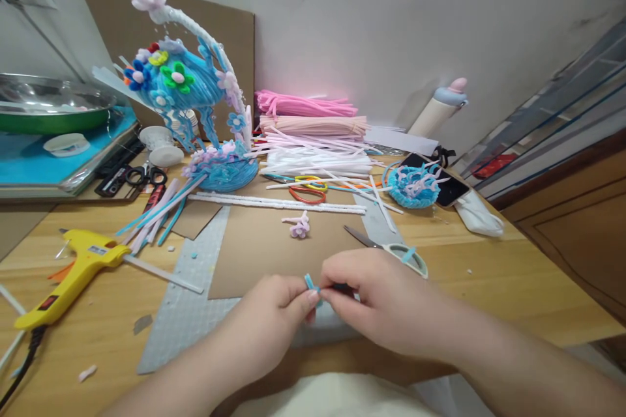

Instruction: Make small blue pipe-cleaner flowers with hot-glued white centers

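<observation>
Near the table's front edge, a short piece of light blue pipe cleaner (309,281) is pinched between my two hands. My left hand (274,309) grips it between thumb and forefinger. From the other side, the closed fingertips of my right hand (379,290) meet it; part of the piece is hidden by the fingers. Just beyond lies a small pale pink pipe-cleaner flower (299,228) on a brown cardboard sheet (254,251). Scissors (364,238) with pale handles rest behind my right hand, a blue scrap (409,254) lying across the handle.
A yellow glue gun (81,273) lies at left, its glue stick (163,273) pointing inward. Behind stands a blue flowered pipe-cleaner sculpture (190,91). Bundles of pink pipe cleaners (308,104) lie by the wall. At right are a blue woven piece (415,186) and a phone (452,189).
</observation>
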Tool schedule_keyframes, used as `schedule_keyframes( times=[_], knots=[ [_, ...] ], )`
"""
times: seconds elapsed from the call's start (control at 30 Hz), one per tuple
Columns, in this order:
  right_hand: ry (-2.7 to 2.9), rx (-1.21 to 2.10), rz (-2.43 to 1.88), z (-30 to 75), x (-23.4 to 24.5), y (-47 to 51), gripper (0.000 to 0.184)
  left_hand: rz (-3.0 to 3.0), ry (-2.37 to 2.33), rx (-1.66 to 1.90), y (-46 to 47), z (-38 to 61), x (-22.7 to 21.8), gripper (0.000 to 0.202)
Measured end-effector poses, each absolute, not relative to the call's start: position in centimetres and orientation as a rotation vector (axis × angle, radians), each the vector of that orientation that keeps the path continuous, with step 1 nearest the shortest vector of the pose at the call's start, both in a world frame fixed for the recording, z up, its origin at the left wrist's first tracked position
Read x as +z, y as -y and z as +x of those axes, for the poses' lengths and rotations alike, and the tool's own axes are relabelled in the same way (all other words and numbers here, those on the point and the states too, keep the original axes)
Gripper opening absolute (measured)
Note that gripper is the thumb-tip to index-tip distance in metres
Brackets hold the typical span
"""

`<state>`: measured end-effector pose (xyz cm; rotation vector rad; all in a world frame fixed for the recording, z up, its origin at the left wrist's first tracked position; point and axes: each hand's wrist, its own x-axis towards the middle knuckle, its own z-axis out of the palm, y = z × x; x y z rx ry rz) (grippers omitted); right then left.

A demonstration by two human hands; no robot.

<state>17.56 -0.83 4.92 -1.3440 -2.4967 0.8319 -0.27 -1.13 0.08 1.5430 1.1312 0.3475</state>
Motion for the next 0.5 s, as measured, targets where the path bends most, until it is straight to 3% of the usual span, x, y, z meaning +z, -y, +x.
schedule_keyframes(
  times=[0.13,0.3,0.4,0.5],
  knots=[
    [2.488,0.479,-1.239,17.8,4.2,2.3,0.018,1.127,-1.006,0.444,0.9,0.0,0.5,0.038],
    [2.276,0.395,-1.240,17.6,2.2,3.7,0.022,0.839,-0.968,0.460,1.1,0.3,1.0,0.041],
    [2.139,0.467,-1.238,17.3,1.2,4.3,0.020,0.751,-0.901,0.496,1.4,0.2,0.9,0.039],
    [1.888,0.888,-1.234,17.5,0.7,3.9,0.019,0.709,-0.802,0.498,1.5,-0.3,0.8,0.037]
  ],
)
